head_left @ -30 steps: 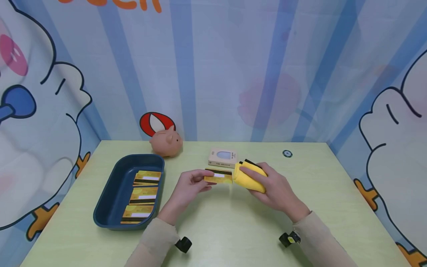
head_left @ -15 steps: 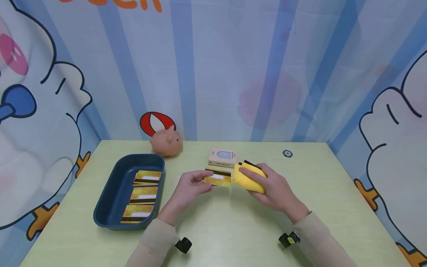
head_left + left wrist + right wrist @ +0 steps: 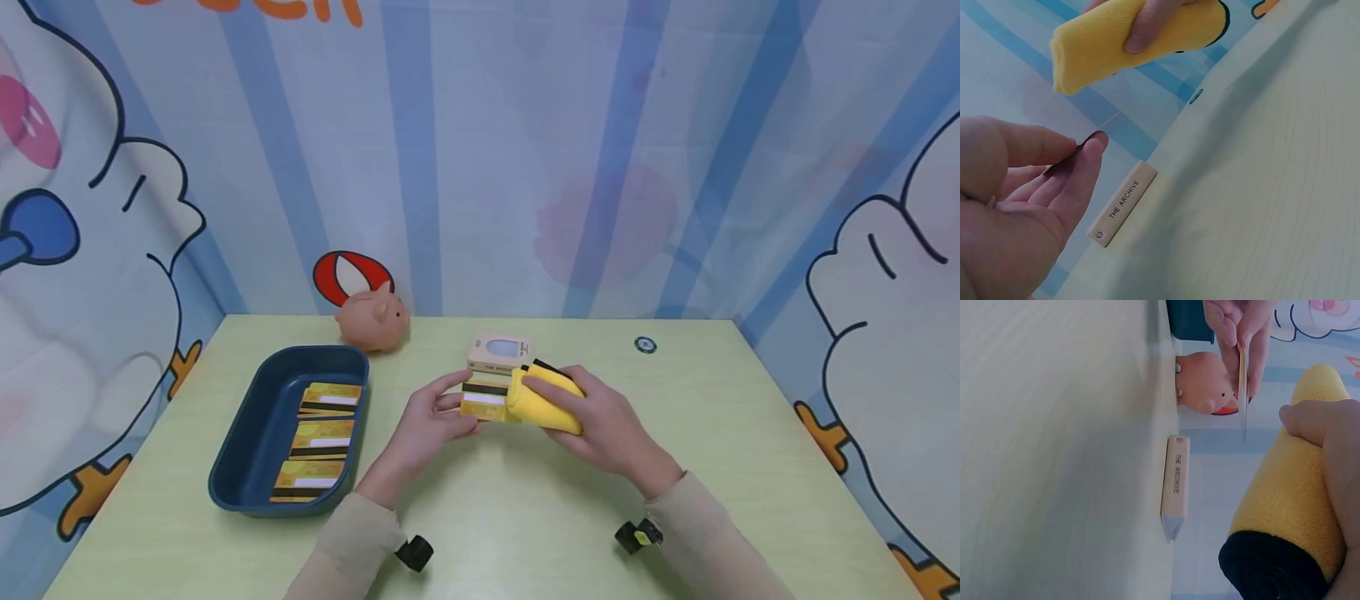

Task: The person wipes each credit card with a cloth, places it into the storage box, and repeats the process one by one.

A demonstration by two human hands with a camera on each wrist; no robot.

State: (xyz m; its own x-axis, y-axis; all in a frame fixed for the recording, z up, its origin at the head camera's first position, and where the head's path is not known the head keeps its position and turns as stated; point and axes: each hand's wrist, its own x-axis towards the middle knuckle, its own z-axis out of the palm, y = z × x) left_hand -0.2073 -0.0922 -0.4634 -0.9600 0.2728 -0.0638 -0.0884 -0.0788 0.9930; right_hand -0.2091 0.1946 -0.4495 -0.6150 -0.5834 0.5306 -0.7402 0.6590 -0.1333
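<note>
My left hand [image 3: 427, 421] holds a gold bank card [image 3: 484, 400] by its left end, the black stripe and white strip facing the head camera. In the right wrist view the card [image 3: 1243, 400] appears nearly edge-on between the fingers. A rolled yellow cloth [image 3: 542, 404] with black trim is gripped in my right hand [image 3: 609, 425], thumb across its top. From the head, the cloth overlaps the card's right end; both wrist views show a gap between them. More gold cards [image 3: 321, 439] lie in three groups inside a dark blue bin [image 3: 243, 454] on the left.
A pink piggy bank [image 3: 372, 318] stands behind the bin. Just beyond the hands lies a small beige box [image 3: 498, 352] marked "THE ARCHIVE". A round dark token [image 3: 645, 344] sits at the back right of the pale table [image 3: 510, 533], before a printed curtain [image 3: 480, 167].
My right hand and the cloth have moved left, over the card's right end in the head view. The left index finger has lifted away from the card's face.
</note>
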